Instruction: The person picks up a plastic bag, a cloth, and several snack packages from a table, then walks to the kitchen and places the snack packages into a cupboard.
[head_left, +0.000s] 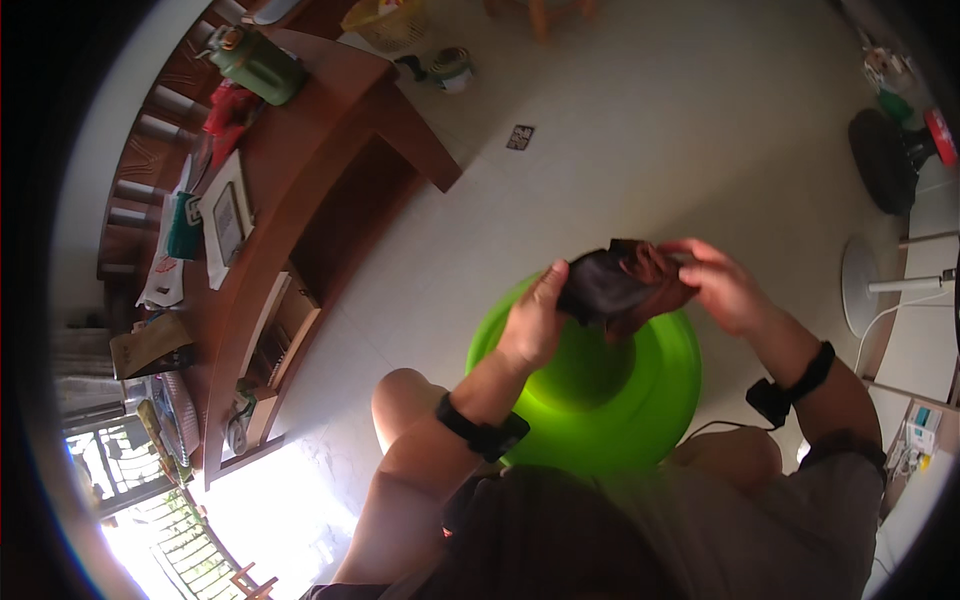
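Observation:
A crumpled dark item, black on one side and reddish brown on the other, is held up between both my hands. It looks like cloth or soft leather; blur hides its exact kind. My left hand grips its black end, thumb on top. At the brown, folded end, my right hand pinches the edge with thumb and fingers. Below them, between my knees, stands a bright green plastic basin. The item overlaps the basin's far rim in the view, and part of the inside is hidden behind it.
A long wooden bench on the left carries a green jug, bags and papers. A printed card lies on the tiled floor. Rightward are a black round object and a white stand base with a cable.

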